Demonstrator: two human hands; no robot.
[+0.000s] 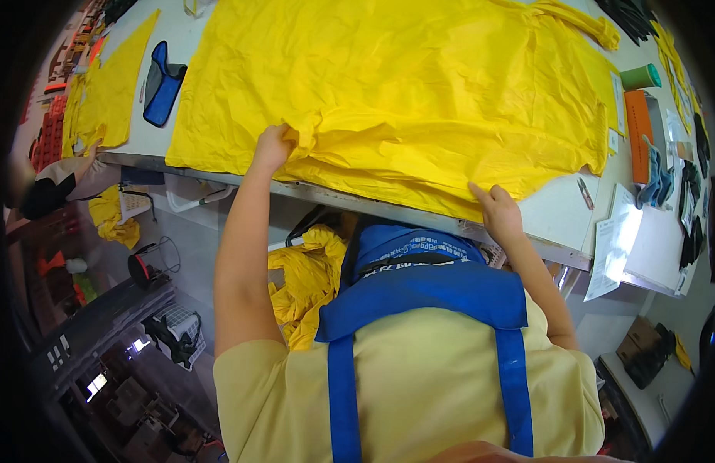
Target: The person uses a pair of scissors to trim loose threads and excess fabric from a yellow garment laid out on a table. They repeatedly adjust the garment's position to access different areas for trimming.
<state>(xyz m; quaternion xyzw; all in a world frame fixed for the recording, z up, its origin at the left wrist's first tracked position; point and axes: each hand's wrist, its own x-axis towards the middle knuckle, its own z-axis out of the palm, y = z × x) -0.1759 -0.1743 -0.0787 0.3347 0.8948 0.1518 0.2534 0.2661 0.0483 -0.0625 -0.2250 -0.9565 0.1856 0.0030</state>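
Note:
A large yellow garment (357,69) of thin, wrinkled fabric lies spread over the white table (558,212). My left hand (275,147) is closed on a bunched fold of it, close to the table's front edge. Farther right, my right hand (499,211) pinches the garment's near edge between thumb and fingers. A raised crease runs through the fabric between both hands. Part of the garment's near edge hangs at the table's front. To the right of my right hand lies a small pair of thread snips (586,194).
A blue and black cloth piece (164,85) lies at the left. At the right are a green roll (640,77), an orange box (640,135) and a shiny sheet (610,243). More yellow fabric (307,282) is heaped below the table. Another person's hand (87,163) is at far left.

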